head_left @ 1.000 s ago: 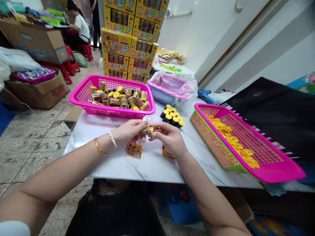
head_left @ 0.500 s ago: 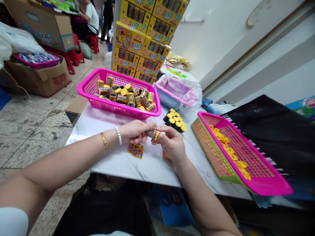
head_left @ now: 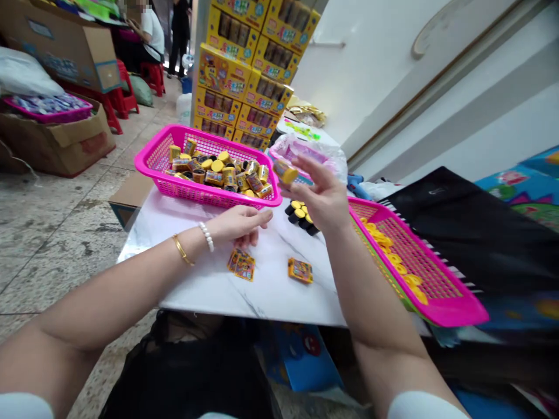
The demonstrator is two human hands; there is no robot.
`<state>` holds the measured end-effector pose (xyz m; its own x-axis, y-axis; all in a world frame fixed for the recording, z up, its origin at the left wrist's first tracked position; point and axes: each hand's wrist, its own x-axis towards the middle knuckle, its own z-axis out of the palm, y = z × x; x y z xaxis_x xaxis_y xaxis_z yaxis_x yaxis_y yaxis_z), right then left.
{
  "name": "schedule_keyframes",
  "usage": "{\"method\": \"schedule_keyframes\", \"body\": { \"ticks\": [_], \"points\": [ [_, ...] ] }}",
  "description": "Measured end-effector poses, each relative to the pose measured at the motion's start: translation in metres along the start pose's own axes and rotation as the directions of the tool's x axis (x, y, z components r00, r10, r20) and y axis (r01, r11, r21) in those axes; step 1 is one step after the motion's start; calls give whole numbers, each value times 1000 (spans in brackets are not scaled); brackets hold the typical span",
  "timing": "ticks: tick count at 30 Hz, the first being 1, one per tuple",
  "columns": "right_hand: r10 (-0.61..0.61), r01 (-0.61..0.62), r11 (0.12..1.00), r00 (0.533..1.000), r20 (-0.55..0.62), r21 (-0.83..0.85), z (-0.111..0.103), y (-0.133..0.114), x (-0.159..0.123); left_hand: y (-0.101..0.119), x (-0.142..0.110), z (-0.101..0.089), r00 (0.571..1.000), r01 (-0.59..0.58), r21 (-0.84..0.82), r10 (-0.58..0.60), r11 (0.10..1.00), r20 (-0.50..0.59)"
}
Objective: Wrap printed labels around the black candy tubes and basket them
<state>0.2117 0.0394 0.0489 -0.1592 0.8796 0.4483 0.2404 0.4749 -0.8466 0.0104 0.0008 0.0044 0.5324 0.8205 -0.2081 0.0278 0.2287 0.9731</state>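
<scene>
My right hand (head_left: 318, 186) is raised above the table, holding a small yellow-capped canister (head_left: 285, 171) in its fingertips. My left hand (head_left: 238, 226) rests low on the white marble table (head_left: 209, 288), empty, just above a small pile of printed orange labels (head_left: 241, 265). Another such label (head_left: 300, 270) lies to its right. Beyond my hands stands a pink basket (head_left: 205, 195) filled with labelled canisters (head_left: 216, 171). Several black tubes with yellow caps (head_left: 300, 212) stand partly hidden behind my right hand.
A pink-and-green basket (head_left: 437, 314) holding yellow rings (head_left: 393, 253) sits at the table's right edge, on black cloth (head_left: 471, 233). Stacked yellow cartons (head_left: 242, 75) and a bagged basket (head_left: 301, 152) stand behind. A seated person (head_left: 148, 35) works far back, beyond cardboard boxes (head_left: 56, 142).
The hands have separated. My right hand has lifted the canister up and away, while my left has let go and dropped toward the table. The view has also shifted.
</scene>
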Motion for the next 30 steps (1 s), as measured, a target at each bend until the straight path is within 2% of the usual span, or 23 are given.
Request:
{"method": "schedule_keyframes", "body": {
  "ticks": [2, 3, 5, 8, 10, 11, 13, 15, 16, 18, 21, 24, 27, 30],
  "points": [
    [-106, 110, 940, 994, 30, -324, -18, 1, 16, 4, -1, -2, 997, -69, 131, 73, 989, -25],
    [-134, 133, 862, 990, 33, -489, -29, 4, 17, 5, -1, -2, 995, -84, 166, 90, 983, -33],
    [-124, 72, 657, 992, -13, -750, -50, 15, 5, 7, -1, -3, 995, -86, 198, 96, 976, -39],
    [50, -158, 371, 987, -151, -915, -76, 42, -30, 8, -1, -4, 995, -75, 254, 88, 964, -38],
    [183, -265, 249, 957, -224, -932, -85, 61, -48, 8, -2, -7, 996, -83, 381, 91, 921, -4],
    [219, -292, 222, 945, -244, -930, -88, 70, -55, 8, -2, -9, 994, -105, 483, 102, 869, 32],
    [215, -312, 231, 940, -264, -922, -89, 81, -61, 6, -2, -12, 985, -174, 700, 114, 692, 132],
    [165, -313, 273, 947, -277, -910, -88, 83, -63, 4, -3, -13, 974, -223, 836, 83, 502, 210],
    [140, -310, 297, 950, -280, -903, -88, 80, -64, 2, -3, -12, 972, -230, 869, 57, 438, 229],
    [81, -278, 370, 960, -268, -886, -83, 65, -69, 0, -4, -8, 967, -240, 896, 17, 374, 253],
    [-8, -139, 545, 985, -171, -827, -66, 36, -80, -3, -6, -2, 961, -262, 897, 15, 355, 275],
    [24, -35, 683, 999, -26, -729, -36, 22, -88, -4, -4, -2, 961, -263, 891, 21, 371, 275],
    [59, 20, 726, 994, 91, -688, -11, 24, -90, -2, -1, -6, 960, -278, 871, 84, 406, 267],
    [-68, 72, 729, 997, 32, -681, -2, 19, -92, 4, -1, -9, 931, -339, 825, 290, 452, 224]
  ]
}}
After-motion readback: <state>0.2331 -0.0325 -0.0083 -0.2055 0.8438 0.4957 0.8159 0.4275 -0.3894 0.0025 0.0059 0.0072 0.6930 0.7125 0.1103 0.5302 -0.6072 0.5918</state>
